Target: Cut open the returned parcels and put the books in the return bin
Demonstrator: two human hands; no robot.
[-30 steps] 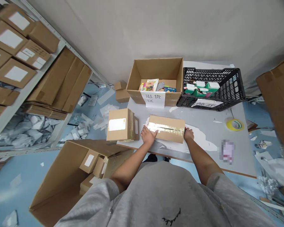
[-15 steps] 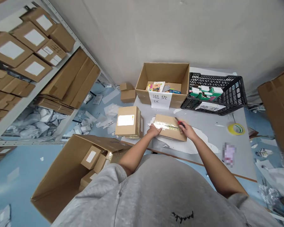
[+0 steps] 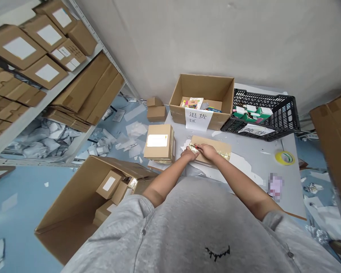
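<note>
A flat taped cardboard parcel [image 3: 216, 149] lies on the grey table [image 3: 261, 167] in front of me. My left hand [image 3: 189, 154] rests on its left end, fingers curled against the taped edge. My right hand [image 3: 208, 151] is on top of the parcel close beside the left, closed round a small red-handled cutter [image 3: 197, 146] whose tip sits on the tape near the left end. A second cardboard box with a white label [image 3: 158, 143] stands just left of the parcel at the table's corner.
Behind the parcel stand an open carton with a paper sign [image 3: 202, 99] and a black plastic crate [image 3: 265, 113]. A yellow tape roll [image 3: 284, 157] lies to the right. A large open carton of small boxes [image 3: 82, 201] sits on the floor at left, beside shelving [image 3: 45, 76] stacked with boxes.
My right hand has travelled leftwards along the parcel's taped seam from its right end to beside my left hand, with the red cutter in it. The view shifted slightly.
</note>
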